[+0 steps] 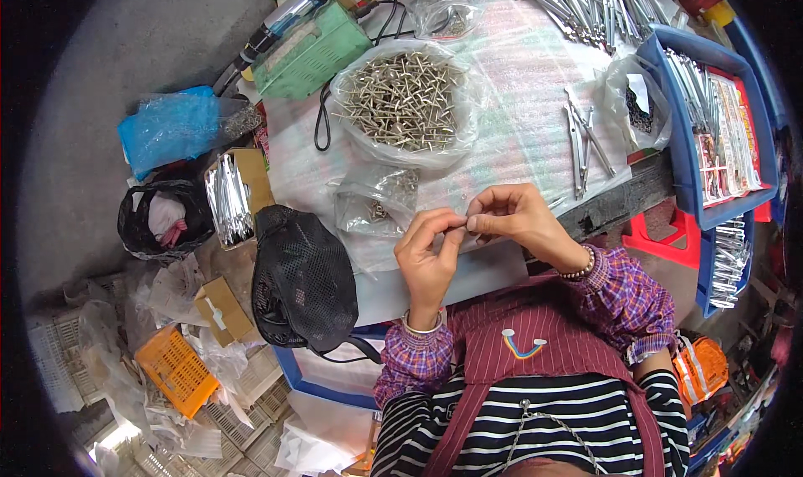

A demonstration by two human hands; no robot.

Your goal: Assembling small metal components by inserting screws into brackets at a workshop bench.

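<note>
My left hand (429, 255) and my right hand (516, 219) meet over the front edge of the table, fingertips pinched together. Whatever sits between them is too small to make out. Just left of my hands lies a clear plastic bag (355, 205) with a few small metal parts. Beyond them stands a large clear bag (468, 134) full of metal rivets or pins (401, 101). Several slim metal strips (579, 142) rest on the table to the right of my right hand.
A padded white sheet (523, 84) covers the table. Far right, a blue tray (711, 214) holds metal strips; a loose pile (594, 9) lies at the back. A green box-shaped device (314, 55) with cables stands back left, a black mesh cap (303, 280) near left, a red stool (669, 241) right.
</note>
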